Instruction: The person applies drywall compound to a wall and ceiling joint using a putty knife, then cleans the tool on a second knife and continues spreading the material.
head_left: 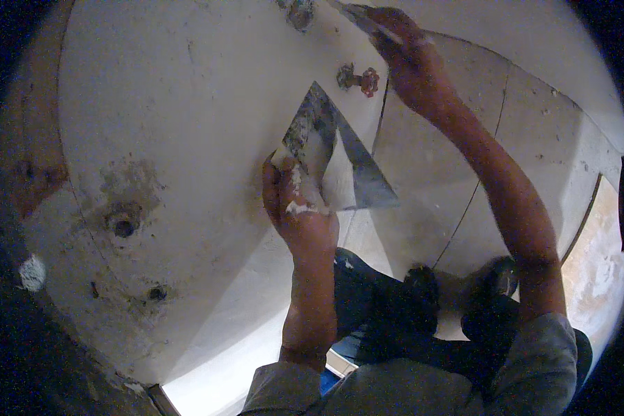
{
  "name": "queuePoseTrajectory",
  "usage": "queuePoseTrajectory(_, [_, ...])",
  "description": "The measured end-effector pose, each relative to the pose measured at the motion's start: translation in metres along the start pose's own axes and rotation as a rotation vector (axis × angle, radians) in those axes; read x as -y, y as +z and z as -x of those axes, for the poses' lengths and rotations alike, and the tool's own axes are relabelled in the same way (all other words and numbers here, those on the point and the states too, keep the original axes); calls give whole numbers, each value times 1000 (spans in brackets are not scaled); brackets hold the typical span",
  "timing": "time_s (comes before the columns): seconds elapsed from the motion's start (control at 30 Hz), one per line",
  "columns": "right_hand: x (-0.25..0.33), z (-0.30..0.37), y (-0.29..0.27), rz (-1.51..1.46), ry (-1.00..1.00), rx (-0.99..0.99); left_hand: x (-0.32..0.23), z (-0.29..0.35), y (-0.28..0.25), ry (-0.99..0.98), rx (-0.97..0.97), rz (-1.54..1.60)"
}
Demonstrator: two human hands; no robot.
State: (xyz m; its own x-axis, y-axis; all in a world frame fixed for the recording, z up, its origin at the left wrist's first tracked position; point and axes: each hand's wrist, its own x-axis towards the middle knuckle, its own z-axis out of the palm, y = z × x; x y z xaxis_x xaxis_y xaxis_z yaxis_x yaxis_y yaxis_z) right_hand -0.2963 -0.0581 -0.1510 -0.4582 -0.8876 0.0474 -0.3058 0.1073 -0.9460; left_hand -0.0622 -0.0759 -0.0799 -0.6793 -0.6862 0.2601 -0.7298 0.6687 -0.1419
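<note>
My left hand (301,197) is closed around a flat, pointed metal plate (373,182) that carries a patch of white paste (340,170). White smears mark that hand's thumb and knuckles. Farther up and to the right, my right hand (414,66) grips what looks like a putty knife (367,22), its thin blade pointing up and left near the pale wall (236,90). The handle is mostly hidden by my fingers. Between the two hands, a valve with a red round handle (369,82) sticks out of the wall.
A dark round hole (123,227) and a smaller one (157,292) sit in stained wall at the left. Another rough, patched spot (299,14) lies at the top. Large floor tiles (457,166) spread to the right. My shoes and dark-clothed legs (388,298) are below.
</note>
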Motion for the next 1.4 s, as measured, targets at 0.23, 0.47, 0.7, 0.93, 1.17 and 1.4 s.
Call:
queuePoseTrajectory(0.23, [1, 87, -20, -400, -458, -175, -30, -19, 22, -304, 179, 742])
queuePoseTrajectory(0.47, [-28, 98, -65, 383, -576, -39, -31, -44, 33, -168, 136, 827])
queuePoseTrajectory(0.7, [10, 100, -139, 519, -695, 145, -22, -57, 22, 347, 19, 142])
queuePoseTrajectory(0.93, [-3, 121, -124, 634, -728, 136, -48, -60, 22, -95, 337, 833])
queuePoseTrajectory(1.17, [12, 105, -126, 588, -779, 118, -46, -57, 29, 4, 465, 859])
queuePoseTrajectory(1.4, [12, 122, -103, 708, -660, 272, -44, -51, 33, -56, 538, 1139])
